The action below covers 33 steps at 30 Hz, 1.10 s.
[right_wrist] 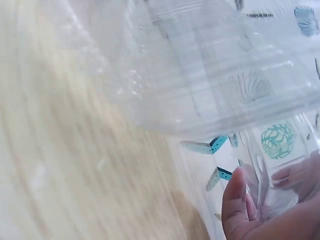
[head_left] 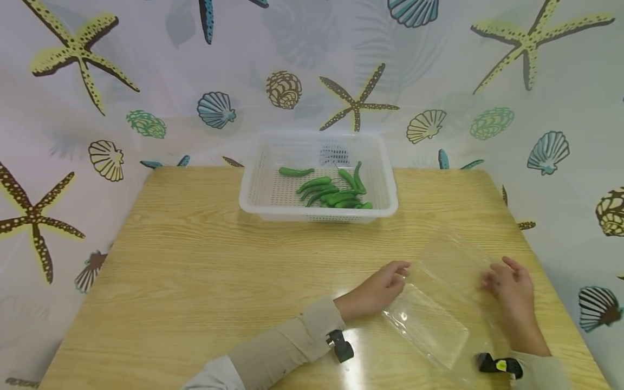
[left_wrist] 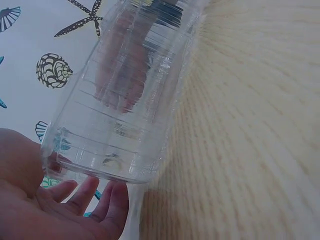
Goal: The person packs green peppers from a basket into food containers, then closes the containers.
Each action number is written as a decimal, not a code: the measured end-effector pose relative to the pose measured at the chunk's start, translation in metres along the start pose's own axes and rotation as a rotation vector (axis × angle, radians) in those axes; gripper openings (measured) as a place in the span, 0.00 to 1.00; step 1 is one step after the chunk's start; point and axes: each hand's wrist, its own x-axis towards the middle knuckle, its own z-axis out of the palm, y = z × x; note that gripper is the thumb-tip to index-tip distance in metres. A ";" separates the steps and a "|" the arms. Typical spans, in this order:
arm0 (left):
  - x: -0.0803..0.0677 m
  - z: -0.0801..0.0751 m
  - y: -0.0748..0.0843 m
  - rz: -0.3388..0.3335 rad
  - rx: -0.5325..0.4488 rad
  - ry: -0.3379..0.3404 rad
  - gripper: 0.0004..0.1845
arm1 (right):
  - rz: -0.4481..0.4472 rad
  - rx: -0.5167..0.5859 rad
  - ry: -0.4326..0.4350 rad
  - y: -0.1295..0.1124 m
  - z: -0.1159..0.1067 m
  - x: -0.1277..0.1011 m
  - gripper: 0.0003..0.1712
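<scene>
A clear plastic clamshell container (head_left: pixel 434 303) is held closest to the camera, low over the wooden table (head_left: pixel 195 281), and it's caught between both hands. The left hand (head_left: pixel 377 290) is set against its near-left edge, fingers only loosely bent along the rim, while the right hand (head_left: pixel 509 287) is placed on the far side, fingers curled around the other flap. It looks like the two halves are being spread apart or steadied, which would explain a hand on each side. From the left wrist view the plastic (left_wrist: pixel 120 100) is seen to be thin, ribbed and totally see-through, with the fingers (left_wrist: pixel 107 200) tucked just under its edge. In the right wrist view the thumb (right_wrist: pixel 235 205) is pressed against the shiny, crinkly wall (right_wrist: pixel 210 90). Well beyond both hands, a white perforated basket (head_left: pixel 253 184) is parked at the far edge, with smooth, curved green peppers (head_left: pixel 336 192) piled inside.
</scene>
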 end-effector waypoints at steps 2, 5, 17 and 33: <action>0.001 0.000 -0.001 0.004 0.020 0.014 0.22 | 0.007 0.006 0.017 0.002 0.005 0.000 0.15; 0.002 0.001 -0.002 0.004 0.037 0.028 0.21 | 0.002 -0.007 0.042 0.005 0.010 -0.001 0.14; 0.001 -0.004 0.000 0.010 0.096 0.063 0.22 | -0.043 0.003 0.089 0.012 0.027 -0.007 0.11; -0.027 -0.021 -0.008 -0.028 0.116 0.097 0.20 | -0.122 -0.248 0.125 0.016 0.067 -0.030 0.14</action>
